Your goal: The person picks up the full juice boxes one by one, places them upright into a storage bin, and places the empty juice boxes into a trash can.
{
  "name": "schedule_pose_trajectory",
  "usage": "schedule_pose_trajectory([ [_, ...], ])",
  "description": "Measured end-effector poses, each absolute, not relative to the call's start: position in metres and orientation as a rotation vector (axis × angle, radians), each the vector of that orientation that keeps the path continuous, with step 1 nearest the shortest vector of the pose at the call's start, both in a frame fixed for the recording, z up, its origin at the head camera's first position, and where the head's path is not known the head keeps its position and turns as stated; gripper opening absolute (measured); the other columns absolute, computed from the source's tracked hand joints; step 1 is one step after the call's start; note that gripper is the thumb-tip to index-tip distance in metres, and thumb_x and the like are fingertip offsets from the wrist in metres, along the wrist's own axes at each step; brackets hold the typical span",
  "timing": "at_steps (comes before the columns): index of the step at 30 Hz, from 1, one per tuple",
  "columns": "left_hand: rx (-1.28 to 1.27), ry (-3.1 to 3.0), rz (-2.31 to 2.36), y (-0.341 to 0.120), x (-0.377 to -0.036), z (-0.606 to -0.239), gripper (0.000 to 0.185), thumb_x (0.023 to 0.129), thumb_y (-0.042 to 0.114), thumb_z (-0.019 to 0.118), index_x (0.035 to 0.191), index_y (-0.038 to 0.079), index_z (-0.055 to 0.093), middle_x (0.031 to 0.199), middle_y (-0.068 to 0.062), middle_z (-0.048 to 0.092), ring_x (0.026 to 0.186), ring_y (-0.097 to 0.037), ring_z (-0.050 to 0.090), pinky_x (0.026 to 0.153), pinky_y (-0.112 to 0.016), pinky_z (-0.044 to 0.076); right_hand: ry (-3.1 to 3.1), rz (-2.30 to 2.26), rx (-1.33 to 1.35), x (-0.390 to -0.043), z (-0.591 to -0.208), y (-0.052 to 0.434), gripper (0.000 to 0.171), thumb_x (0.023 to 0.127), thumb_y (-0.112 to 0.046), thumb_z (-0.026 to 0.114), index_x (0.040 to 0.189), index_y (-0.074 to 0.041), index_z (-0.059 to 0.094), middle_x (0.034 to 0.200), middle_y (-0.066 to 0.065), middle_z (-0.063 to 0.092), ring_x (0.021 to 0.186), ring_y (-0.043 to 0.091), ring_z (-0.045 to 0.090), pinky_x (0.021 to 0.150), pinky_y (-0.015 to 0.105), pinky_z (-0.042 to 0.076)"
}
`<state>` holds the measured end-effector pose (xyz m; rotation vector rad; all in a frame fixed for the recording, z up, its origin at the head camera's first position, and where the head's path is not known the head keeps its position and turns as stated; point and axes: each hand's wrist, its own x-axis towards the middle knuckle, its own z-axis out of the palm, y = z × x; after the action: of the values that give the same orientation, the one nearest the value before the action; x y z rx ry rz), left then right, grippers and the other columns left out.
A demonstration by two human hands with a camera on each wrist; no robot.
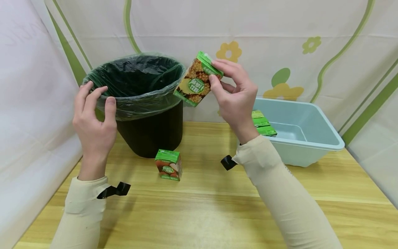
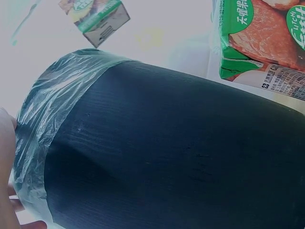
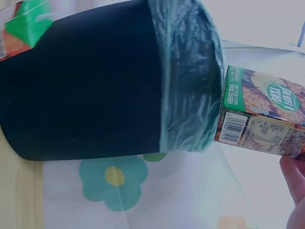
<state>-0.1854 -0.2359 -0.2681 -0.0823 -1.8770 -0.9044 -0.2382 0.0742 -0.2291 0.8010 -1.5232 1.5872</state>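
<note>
My right hand [image 1: 234,88] pinches a green-and-brown juice carton [image 1: 199,79] near its top, holding it tilted in the air beside the right rim of a black trash bin [image 1: 152,131]. A thin translucent bag [image 1: 140,107] lines the bin and folds over its rim. My left hand [image 1: 94,121] is at the rim's left front, fingers spread and touching the bag. On the table, in front of the bin, a second juice carton [image 1: 169,165] with a red-brown picture stands upright. The right wrist view shows the held carton [image 3: 262,112] right at the bag's edge.
A pale blue plastic basin [image 1: 298,152] stands on the right of the wooden table [image 1: 199,214], with several green-topped cartons [image 1: 262,124] inside its left end. Behind hangs a white curtain [image 1: 192,20] with flowers and green vines.
</note>
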Motion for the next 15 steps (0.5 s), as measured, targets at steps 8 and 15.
schedule_pose_trajectory([
  [8, -0.081, -1.872, -0.909, -0.239, -0.189, -0.270, 0.043, 0.102, 0.035, 0.063, 0.133, 0.007, 0.073, 0.157, -0.013, 0.057, 0.157, -0.026, 0.042, 0.131, -0.032, 0.028, -1.465, 1.658, 0.752, -0.233, -0.208, 0.068, 0.029, 0.094, -0.001, 0.071, 0.123, 0.005, 0.075, 0.129, 0.015, 0.071, 0.103, 0.024, 0.071, 0.082, 0.030, 0.065],
  [15, -0.064, -1.869, -0.930, -0.231, -0.182, -0.266, 0.042, 0.102, 0.031, 0.063, 0.133, 0.004, 0.072, 0.157, -0.013, 0.057, 0.157, -0.026, 0.042, 0.131, -0.031, 0.027, -1.406, 1.692, 0.755, -0.235, -0.198, 0.056, 0.029, 0.095, 0.000, 0.070, 0.123, 0.007, 0.073, 0.123, 0.013, 0.068, 0.103, 0.024, 0.070, 0.085, 0.034, 0.066],
])
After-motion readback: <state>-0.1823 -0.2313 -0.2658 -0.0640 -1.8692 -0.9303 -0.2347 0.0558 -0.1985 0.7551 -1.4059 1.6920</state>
